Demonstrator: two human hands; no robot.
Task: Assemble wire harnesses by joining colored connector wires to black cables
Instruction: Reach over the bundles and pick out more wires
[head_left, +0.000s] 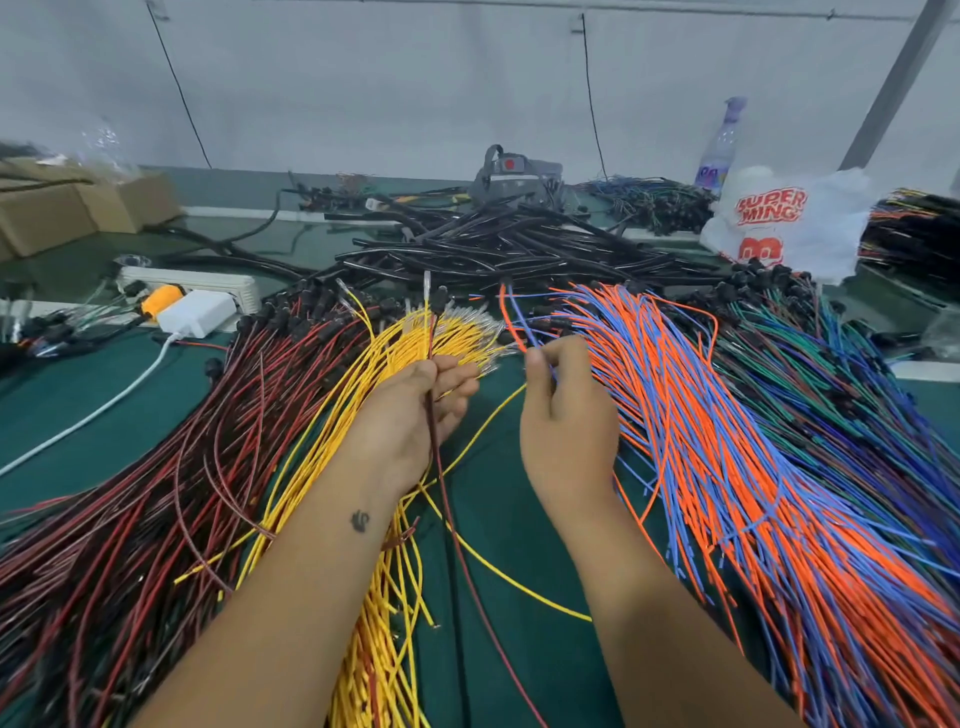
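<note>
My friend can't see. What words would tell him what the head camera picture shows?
Two hands sort wires over a green table: the left hand pinches a red wire and a yellow wire, the right hand pinches an orange wire and a blue wire. Heaps of coloured wires fan out around them, with black cables piled behind.

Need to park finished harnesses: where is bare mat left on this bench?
Bare green mat shows between the yellow wires and the orange-and-blue wires, crossed by stray wires, and at left around the white cable. Behind, the black cables crowd the bench.
</note>
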